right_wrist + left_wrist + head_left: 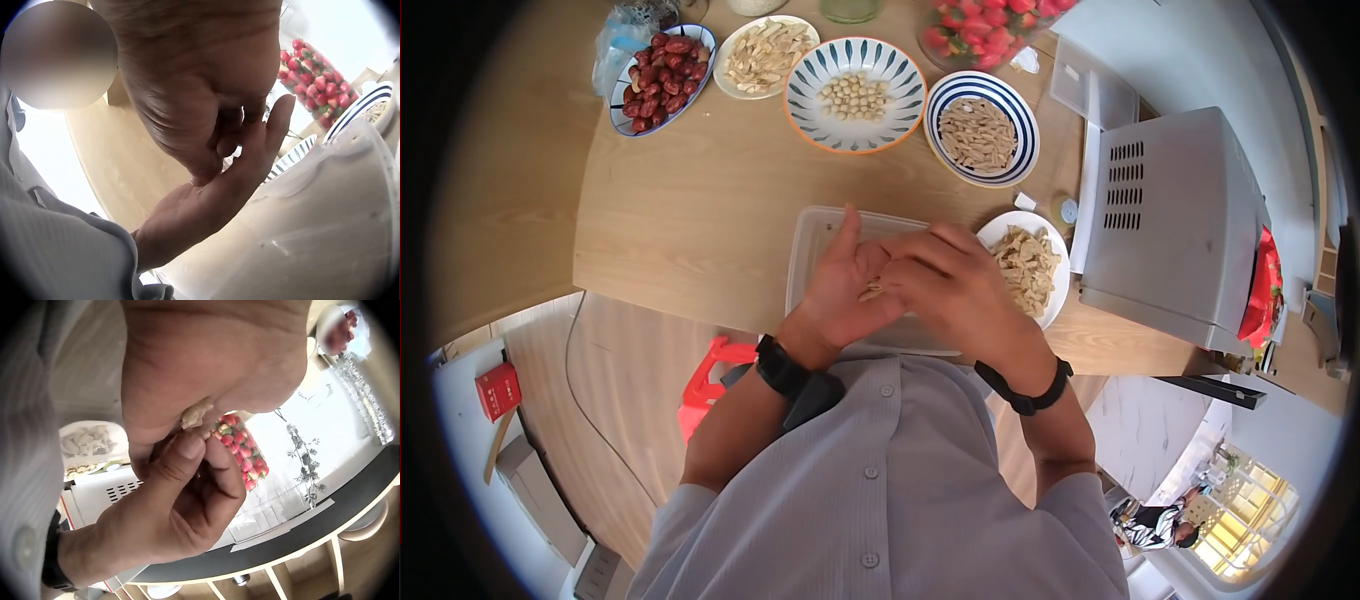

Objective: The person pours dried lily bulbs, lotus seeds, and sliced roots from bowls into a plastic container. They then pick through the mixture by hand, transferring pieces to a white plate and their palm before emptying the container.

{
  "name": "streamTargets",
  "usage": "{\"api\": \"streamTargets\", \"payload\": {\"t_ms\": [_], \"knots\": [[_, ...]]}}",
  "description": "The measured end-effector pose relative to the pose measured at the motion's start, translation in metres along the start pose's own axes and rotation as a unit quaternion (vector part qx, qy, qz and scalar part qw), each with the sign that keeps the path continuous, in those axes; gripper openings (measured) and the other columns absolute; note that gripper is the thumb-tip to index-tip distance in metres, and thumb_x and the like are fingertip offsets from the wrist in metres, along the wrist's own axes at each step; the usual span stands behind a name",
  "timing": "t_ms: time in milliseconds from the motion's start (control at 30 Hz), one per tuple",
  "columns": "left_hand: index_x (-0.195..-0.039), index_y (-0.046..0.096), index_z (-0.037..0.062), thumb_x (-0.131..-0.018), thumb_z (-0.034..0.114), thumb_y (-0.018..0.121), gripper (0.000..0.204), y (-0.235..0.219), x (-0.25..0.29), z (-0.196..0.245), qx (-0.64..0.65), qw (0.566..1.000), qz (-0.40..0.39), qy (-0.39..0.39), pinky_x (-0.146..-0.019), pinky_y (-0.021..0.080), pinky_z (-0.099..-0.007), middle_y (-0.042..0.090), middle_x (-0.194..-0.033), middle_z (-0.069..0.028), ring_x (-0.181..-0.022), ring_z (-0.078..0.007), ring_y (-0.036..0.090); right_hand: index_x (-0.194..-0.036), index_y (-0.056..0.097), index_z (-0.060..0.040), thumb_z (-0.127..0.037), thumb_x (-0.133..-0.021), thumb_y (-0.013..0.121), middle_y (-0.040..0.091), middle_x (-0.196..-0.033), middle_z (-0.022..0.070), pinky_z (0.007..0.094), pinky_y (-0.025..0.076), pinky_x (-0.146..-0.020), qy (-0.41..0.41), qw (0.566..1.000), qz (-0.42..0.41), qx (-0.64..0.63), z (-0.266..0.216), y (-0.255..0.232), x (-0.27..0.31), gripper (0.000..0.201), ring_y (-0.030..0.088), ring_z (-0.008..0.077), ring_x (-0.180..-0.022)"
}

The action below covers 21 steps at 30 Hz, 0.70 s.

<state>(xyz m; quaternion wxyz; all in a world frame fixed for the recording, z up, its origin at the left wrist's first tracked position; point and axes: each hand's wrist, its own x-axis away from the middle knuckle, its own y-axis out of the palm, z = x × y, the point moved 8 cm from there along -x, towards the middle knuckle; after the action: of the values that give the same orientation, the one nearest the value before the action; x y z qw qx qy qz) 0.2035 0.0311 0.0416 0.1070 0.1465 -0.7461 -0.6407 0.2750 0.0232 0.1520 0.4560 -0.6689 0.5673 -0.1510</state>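
Observation:
My left hand [832, 300] is held palm up above a translucent plastic tub [800, 255], its thumb stretched out. In the left wrist view a pale piece [197, 415] lies against the left hand [212, 356]. My right hand [965, 295] is over the left palm, and in the left wrist view its thumb and forefinger pinch a small pale bit beside that piece. The right wrist view has the right hand [200, 75] above the left hand [215, 200], their fingers partly hiding the small bits. A white plate of pale, crinkled pieces [1028, 270] stands right of the tub.
Along the far side are red dates [665, 85], a plate of pale slices [768, 58], a bowl of round cream seeds [855, 97], a blue-striped bowl of thin pieces [978, 135] and strawberries [985, 25]. A grey appliance [1165, 215] stands at the right; a red stool [708, 380] is below.

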Motion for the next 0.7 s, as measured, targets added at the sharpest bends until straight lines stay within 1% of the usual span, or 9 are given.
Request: {"api": "streamTargets", "payload": {"t_ms": [100,167,300,367,467,500,567,600,700], "knots": [[-0.149,0.050,-0.0079,-0.105,0.077,0.018,0.101,-0.012,0.000,0.002,-0.045,0.996,0.082,0.010,-0.120,0.040,-0.0481,0.059,-0.145,-0.0184,-0.137,-0.0311,0.055,-0.096,0.074,-0.0100,-0.004,-0.074,0.077,0.069,-0.094,0.0041,0.0396,0.055,-0.079,0.030,0.999,0.024,-0.034,0.012,-0.015,0.001,0.023,0.064,0.0275,-0.086],[-0.152,0.045,-0.0093,-0.106,0.076,0.018,0.101,-0.004,-0.005,0.000,-0.052,0.995,0.082,0.019,-0.125,0.034,-0.0483,0.054,-0.152,-0.0209,-0.144,-0.0326,0.049,-0.094,0.074,-0.0082,-0.002,-0.076,0.078,0.069,-0.092,0.0067,0.0406,0.055,-0.078,0.071,0.996,0.048,-0.022,0.032,-0.028,0.001,0.020,0.065,0.0304,-0.084],[-0.156,0.037,-0.0116,-0.104,0.077,0.017,0.105,0.019,-0.010,-0.004,-0.108,0.988,0.107,0.006,-0.131,0.025,-0.0497,0.042,-0.162,-0.0248,-0.154,-0.0382,0.037,-0.096,0.074,-0.0044,0.000,-0.080,0.077,0.070,-0.095,0.0094,0.0420,0.055,-0.080,0.071,0.988,0.121,0.064,0.079,-0.057,-0.016,0.017,0.065,0.0339,-0.088],[-0.157,0.036,-0.0124,-0.104,0.077,0.016,0.105,0.020,-0.011,-0.005,-0.095,0.990,0.106,0.013,-0.131,0.024,-0.0501,0.039,-0.164,-0.0265,-0.155,-0.0405,0.034,-0.097,0.075,-0.0032,0.001,-0.079,0.076,0.071,-0.099,0.0091,0.0427,0.055,-0.081,0.091,0.979,0.140,0.112,0.101,-0.062,-0.022,0.018,0.066,0.0344,-0.091],[-0.157,0.038,-0.0101,-0.105,0.076,0.017,0.102,0.016,-0.010,0.002,-0.102,0.990,0.092,0.029,-0.129,0.027,-0.0498,0.041,-0.163,-0.0254,-0.154,-0.0391,0.036,-0.100,0.076,-0.0072,-0.001,-0.076,0.080,0.072,-0.103,0.0070,0.0409,0.055,-0.080,0.045,0.982,0.141,0.119,0.064,-0.060,-0.028,0.025,0.066,0.0293,-0.093],[-0.157,0.039,-0.0087,-0.106,0.075,0.018,0.100,0.011,-0.009,0.004,-0.108,0.990,0.084,0.034,-0.129,0.028,-0.0495,0.043,-0.162,-0.0243,-0.153,-0.0378,0.038,-0.099,0.076,-0.0081,-0.003,-0.074,0.080,0.071,-0.104,0.0057,0.0402,0.054,-0.081,0.023,0.990,0.089,0.104,0.045,-0.050,-0.029,0.026,0.066,0.0279,-0.094],[-0.153,0.046,-0.0069,-0.106,0.075,0.018,0.099,-0.002,-0.007,0.002,-0.016,0.999,0.043,0.027,-0.123,0.034,-0.0475,0.053,-0.154,-0.0200,-0.146,-0.0324,0.046,-0.098,0.076,-0.0098,-0.008,-0.070,0.079,0.070,-0.104,0.0029,0.0388,0.054,-0.082,-0.016,0.997,-0.014,0.078,0.007,-0.027,-0.021,0.028,0.065,0.0251,-0.096],[-0.151,0.049,-0.0059,-0.106,0.076,0.018,0.098,-0.006,-0.006,0.001,0.030,0.999,0.023,0.020,-0.121,0.038,-0.0465,0.057,-0.149,-0.0179,-0.143,-0.0298,0.051,-0.098,0.076,-0.0102,-0.009,-0.069,0.078,0.069,-0.104,0.0018,0.0381,0.053,-0.083,-0.022,0.996,-0.030,0.083,0.000,-0.018,-0.019,0.029,0.064,0.0240,-0.097],[-0.143,0.058,0.0011,-0.110,0.068,0.021,0.083,-0.018,-0.001,0.003,-0.035,0.998,0.049,0.019,-0.120,0.039,-0.0480,0.061,-0.144,-0.0144,-0.139,-0.0288,0.054,-0.093,0.074,-0.0108,-0.013,-0.068,0.074,0.066,-0.102,-0.0012,0.0359,0.051,-0.084,-0.034,0.994,-0.055,0.092,-0.008,0.003,-0.012,0.025,0.062,0.0206,-0.098]]}}
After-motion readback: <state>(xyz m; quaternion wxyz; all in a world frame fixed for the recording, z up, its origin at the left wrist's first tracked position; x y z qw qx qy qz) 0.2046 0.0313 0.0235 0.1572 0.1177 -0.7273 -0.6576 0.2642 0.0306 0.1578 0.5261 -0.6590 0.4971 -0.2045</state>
